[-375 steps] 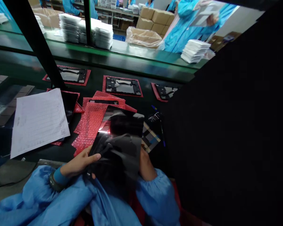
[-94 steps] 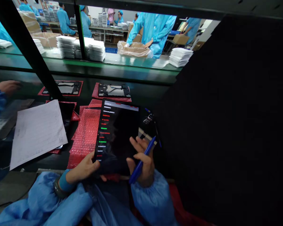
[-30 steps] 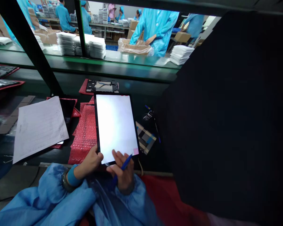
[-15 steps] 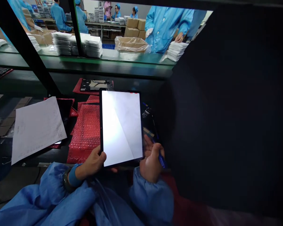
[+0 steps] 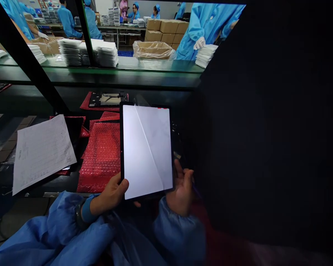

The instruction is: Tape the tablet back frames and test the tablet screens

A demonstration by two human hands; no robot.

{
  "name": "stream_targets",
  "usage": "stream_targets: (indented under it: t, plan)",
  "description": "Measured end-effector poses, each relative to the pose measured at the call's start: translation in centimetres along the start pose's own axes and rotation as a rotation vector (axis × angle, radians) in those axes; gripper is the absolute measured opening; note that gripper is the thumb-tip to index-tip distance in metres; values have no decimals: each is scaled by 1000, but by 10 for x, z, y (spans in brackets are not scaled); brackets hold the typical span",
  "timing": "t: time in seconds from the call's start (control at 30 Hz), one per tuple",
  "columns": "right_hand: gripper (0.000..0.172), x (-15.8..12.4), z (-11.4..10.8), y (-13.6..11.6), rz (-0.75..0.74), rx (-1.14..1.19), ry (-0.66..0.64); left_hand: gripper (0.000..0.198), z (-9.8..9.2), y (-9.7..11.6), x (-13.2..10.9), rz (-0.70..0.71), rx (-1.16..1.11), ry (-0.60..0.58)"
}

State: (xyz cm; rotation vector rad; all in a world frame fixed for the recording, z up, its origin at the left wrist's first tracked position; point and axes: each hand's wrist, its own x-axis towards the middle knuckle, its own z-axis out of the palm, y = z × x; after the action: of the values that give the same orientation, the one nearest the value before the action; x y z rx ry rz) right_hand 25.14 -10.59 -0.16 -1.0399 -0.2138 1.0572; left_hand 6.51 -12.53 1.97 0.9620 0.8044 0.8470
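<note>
Gripping a bright tablet [image 5: 145,155] low on its left edge with the left hand [image 5: 112,192]. Holding the right hand [image 5: 181,192] beside the other edge; can't tell if gripping.

A black-framed tablet [image 5: 145,152], lit white, small red marks at its far right, is held lengthwise near to far; clear film [image 5: 142,101] juts beyond its far edge.
</note>
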Motion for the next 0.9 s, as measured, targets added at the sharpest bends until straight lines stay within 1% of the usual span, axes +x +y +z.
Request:
stream_targets:
  t: [0.1, 0.23, 0.4, 0.47, 0.53, 0.6, 0.67, 0.8, 0.9]
  plan:
    - [44, 2, -3, 2, 6, -4, 22, 63, 3, -1, 1, 24, 26, 54]
    - [40, 1, -4, 7, 11, 63, 92, 52, 7, -2, -1, 116, 64, 136]
    - [28, 0, -5, 11, 18, 221, 163, 45, 12, 4, -4, 223, 172, 153]
    - [27, 0, -8, 13, 50, 255, 142, 42, 14, 10, -5, 288, 256, 157]
    - [30, 1, -12, 16, 72, 234, 99, 39, 16, 14, -5, 359, 327, 138]
    - [34, 0, -16, 17, 50, 204, 83, 37, 17, 17, -6, 402, 354, 112]
    - [36, -3, -19, 18, 18, 196, 106, 39, 18, 16, -7, 402, 350, 109]
    - [35, -11, -24, 15, -16, 254, 203, 42, 22, 11, -11, 332, 332, 147]
    - [36, -19, -30, 13, -31, 237, 218, 38, 26, 11, -16, 293, 320, 157]
